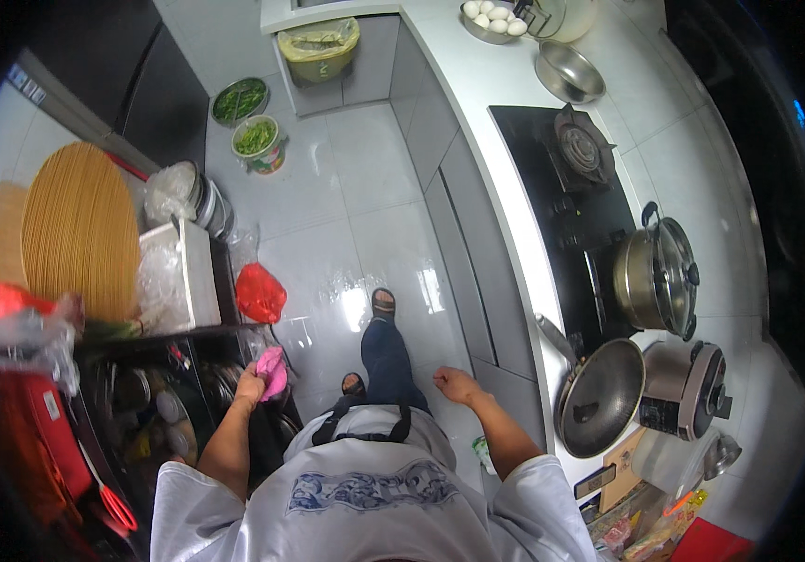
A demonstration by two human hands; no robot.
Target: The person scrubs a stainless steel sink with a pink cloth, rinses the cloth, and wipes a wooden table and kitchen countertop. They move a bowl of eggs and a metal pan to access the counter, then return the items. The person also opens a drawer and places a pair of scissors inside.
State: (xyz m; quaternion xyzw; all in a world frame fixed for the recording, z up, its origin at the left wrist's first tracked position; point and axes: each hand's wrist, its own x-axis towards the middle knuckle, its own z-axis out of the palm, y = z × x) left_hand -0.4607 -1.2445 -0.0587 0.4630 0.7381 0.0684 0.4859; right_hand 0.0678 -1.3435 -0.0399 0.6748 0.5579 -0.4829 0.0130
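My left hand [251, 385] grips a bunched pink cloth [273, 374] beside the dark shelf unit on the left. Away from my body on the right, my right hand [456, 385] has its fingers curled, and no object shows in it; it is over the floor near the grey cabinet fronts. A red plastic bag [260, 293] lies just beyond the cloth. To the right of my right hand, a wok [601, 399] rests tilted at the counter's edge, its handle pointing toward the black gas hob [550, 211].
A lidded pot [638, 274] stands on the hob, with an electric cooker [680, 393] nearby. Steel bowl [570, 72] and eggs [494, 17] sit farther along the counter. Greens fill a basin [239, 102] and a bucket [258, 144] on the floor. A white box [199, 281] stands left.
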